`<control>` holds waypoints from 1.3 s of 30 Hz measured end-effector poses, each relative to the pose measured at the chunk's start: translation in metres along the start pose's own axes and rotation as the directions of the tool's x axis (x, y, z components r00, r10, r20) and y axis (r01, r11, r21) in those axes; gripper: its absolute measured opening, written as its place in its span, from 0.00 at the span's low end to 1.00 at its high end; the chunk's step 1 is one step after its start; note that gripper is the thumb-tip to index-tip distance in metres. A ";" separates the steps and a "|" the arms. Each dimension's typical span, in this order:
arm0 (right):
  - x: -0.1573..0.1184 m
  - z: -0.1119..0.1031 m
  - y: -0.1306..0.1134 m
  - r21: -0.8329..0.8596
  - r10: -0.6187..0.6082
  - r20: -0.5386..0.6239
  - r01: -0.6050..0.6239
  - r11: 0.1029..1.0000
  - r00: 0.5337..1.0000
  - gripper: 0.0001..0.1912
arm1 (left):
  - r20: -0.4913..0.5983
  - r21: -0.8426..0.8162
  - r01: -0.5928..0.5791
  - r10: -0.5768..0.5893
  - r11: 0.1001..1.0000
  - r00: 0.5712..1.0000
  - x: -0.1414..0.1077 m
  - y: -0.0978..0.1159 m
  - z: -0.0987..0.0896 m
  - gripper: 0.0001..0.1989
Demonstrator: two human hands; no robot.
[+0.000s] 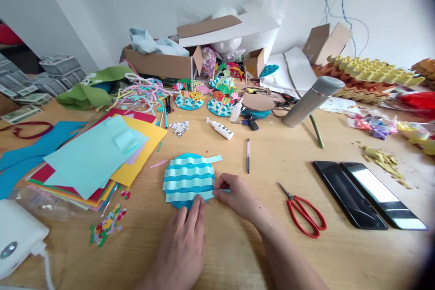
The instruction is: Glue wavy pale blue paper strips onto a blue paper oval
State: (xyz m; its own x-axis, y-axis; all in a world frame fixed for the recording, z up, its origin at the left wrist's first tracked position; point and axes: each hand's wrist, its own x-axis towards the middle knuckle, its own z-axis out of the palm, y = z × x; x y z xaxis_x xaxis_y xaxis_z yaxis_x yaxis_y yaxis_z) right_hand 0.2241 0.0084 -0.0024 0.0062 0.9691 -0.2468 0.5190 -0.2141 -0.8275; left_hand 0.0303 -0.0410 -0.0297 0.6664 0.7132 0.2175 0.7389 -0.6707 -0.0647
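A round blue disc (pixel 185 177) lies on the table, crossed by several wavy light-blue paper strips (pixel 189 184). The top strip sticks out past the disc's right edge. My left hand (pixel 186 235) rests at the disc's lower edge, fingers stretched out, fingertips pressing on the lowest strip. To the right of the disc, my right hand (pixel 234 195) pinches the right end of that lowest strip between thumb and forefinger.
Red-handled scissors (pixel 306 217), two phones (pixel 350 195) and a steel flask (pixel 312 102) are at the right. Beyond the disc lie a glue bottle (pixel 220 128) and a pen (pixel 248 156). Coloured paper sheets (pixel 95 158) and a white device (pixel 20 240) are at the left.
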 end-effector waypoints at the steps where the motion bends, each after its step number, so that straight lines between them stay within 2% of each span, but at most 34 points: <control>1: 0.000 0.000 0.000 0.013 0.005 0.003 -0.005 1.000 1.000 0.03 | 0.002 -0.002 0.005 -0.005 1.000 1.000 0.000 0.000 0.000 0.23; 5: 0.001 0.001 -0.001 0.042 0.022 0.014 -0.022 0.999 1.000 0.02 | -0.006 -0.014 0.007 -0.007 1.000 1.000 0.001 0.001 -0.001 0.22; 14: 0.002 0.004 0.003 -0.035 0.016 -0.020 -0.017 0.999 1.000 0.04 | -0.034 -0.052 0.003 -0.005 0.999 0.999 0.002 -0.001 -0.002 0.22; 25: 0.002 0.012 0.008 0.118 0.118 0.016 -0.119 0.986 0.993 0.05 | -0.064 -0.106 0.036 -0.043 0.994 0.997 0.004 -0.001 -0.001 0.22; 31: 0.003 0.015 0.007 0.238 0.195 0.050 -0.201 0.950 0.980 0.06 | -0.059 -0.134 0.044 -0.053 0.990 0.997 0.005 -0.001 -0.002 0.23; 39: 0.004 0.013 -0.003 0.282 0.260 0.080 -0.272 0.920 0.962 0.07 | 0.007 -0.144 0.068 -0.068 0.987 0.998 0.003 -0.002 -0.004 0.29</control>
State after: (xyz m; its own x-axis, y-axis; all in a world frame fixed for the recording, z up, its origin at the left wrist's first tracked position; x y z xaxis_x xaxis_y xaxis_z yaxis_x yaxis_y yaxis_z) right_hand 0.2119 0.0112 -0.0072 0.0722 0.8669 -0.4931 0.2350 -0.4953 -0.8363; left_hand 0.0308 -0.0385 -0.0252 0.6153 0.7585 0.2148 0.7606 -0.6428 0.0912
